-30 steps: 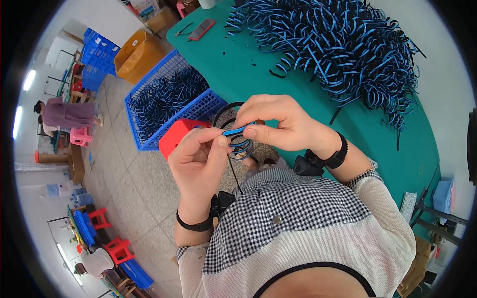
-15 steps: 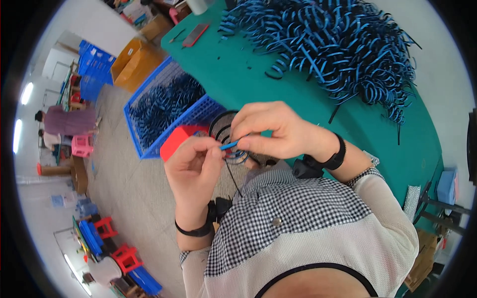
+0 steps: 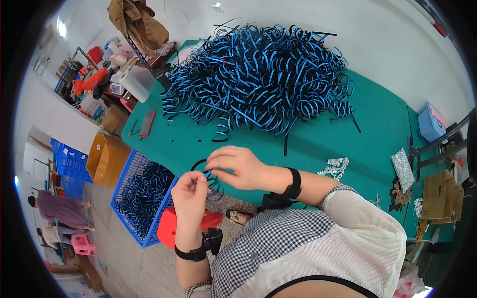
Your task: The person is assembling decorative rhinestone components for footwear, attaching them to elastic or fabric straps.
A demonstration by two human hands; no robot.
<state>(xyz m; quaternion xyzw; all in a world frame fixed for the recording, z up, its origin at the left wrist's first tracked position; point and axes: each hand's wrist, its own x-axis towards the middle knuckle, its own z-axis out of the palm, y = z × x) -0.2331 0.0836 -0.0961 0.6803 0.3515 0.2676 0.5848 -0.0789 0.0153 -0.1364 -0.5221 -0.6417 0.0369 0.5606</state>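
Just off the near edge of the green table, my two hands hold one coiled strip (image 3: 207,174), blue on one face and black on the other. My left hand (image 3: 190,194) is closed, thumb and fingers pinching it from below. From the right, my right hand (image 3: 236,168) closes its thumb and fingertips on the same strip. Loops of the coil stick out behind and beneath my fingers, which cover part of it. Beyond my hands, a large tangled heap of similar blue-and-black coils (image 3: 258,79) covers the back of the table.
A blue plastic basket (image 3: 155,227) of more coils stands at the table's left, beside a red stool (image 3: 168,229). A red-edged flat object (image 3: 147,123) and small pliers-like tool (image 3: 133,128) lie at the left corner. Silvery trim (image 3: 335,168) lies to the right.
The view has swung toward the table, showing more of the heap and the right side. My hands have come closer together, and less of the blue strip shows between them.
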